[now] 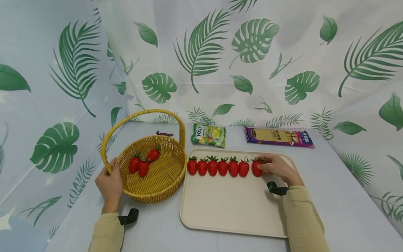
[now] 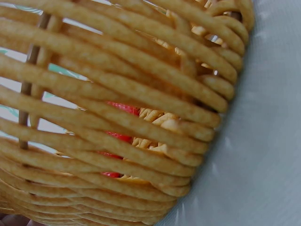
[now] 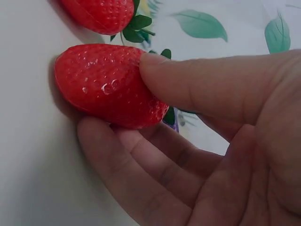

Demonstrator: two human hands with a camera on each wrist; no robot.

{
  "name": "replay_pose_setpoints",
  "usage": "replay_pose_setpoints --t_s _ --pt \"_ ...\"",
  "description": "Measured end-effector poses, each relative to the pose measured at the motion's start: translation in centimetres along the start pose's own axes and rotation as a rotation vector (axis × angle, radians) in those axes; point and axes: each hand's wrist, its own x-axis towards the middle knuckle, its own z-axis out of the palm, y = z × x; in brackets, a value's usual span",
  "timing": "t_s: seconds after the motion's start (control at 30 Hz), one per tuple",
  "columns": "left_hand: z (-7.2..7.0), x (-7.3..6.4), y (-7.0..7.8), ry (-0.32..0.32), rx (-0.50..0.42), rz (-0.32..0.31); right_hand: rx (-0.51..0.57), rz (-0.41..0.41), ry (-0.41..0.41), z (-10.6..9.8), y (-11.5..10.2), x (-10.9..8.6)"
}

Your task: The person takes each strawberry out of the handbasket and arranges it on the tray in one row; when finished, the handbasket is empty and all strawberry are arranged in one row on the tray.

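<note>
Head: pale table (image 1: 157, 224), leafy drapes (image 1: 214, 98); left fingers (image 1: 115, 171) grip basket (image 1: 154, 196), right fingers (image 1: 267, 167) pinch strawberry (image 1: 255, 169).

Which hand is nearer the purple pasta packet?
Right. The right hand pinches a strawberry just in front of the packet; the left hand is farther off to its left, holding the yellow wicker basket.
</note>
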Motion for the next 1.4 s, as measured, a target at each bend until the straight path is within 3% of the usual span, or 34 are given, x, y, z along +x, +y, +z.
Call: replay_pose_setpoints --t_s 0.67,1.07,1.4 --pt "-0.4 -0.1 0.0 -0.003 0.007 -0.004 0.056 -0.008 0.026 1.0 -0.1 0.4" --pt "-0.2 0.0 0.0 -0.012 0.009 0.000 0.057 -0.001 0.021 0.5 0.0 0.5" --pt "-0.1 -0.1 0.1 -0.009 0.027 0.001 0.103 0.011 0.182 -0.3 -0.6 -0.1"
